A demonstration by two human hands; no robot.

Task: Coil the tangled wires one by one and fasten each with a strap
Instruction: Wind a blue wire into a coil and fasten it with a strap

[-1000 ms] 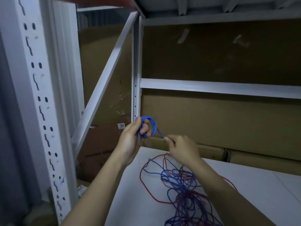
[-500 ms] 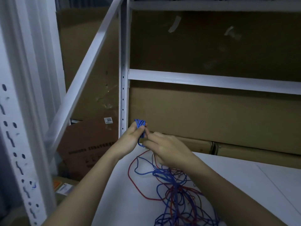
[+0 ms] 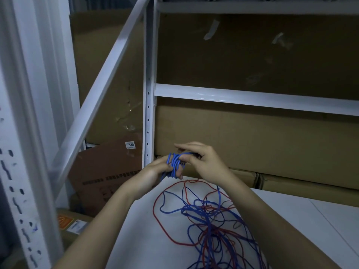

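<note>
Since a second earlier the right hand (image 3: 204, 164) had closed in, pinching another turn onto the blue coil (image 3: 174, 166) gripped by the left hand (image 3: 151, 177), at twelve o'clock of the tangled wires (image 3: 209, 226), so coiling was advancing.

A second earlier the right hand (image 3: 206, 164) pinched the blue wire (image 3: 174, 166) a little apart from the left hand (image 3: 153, 175), with a short stretch of wire taut between them. Since then it closed in against the coil, fingers laid over the top. The coil grew from one open loop to several tight turns.
</note>
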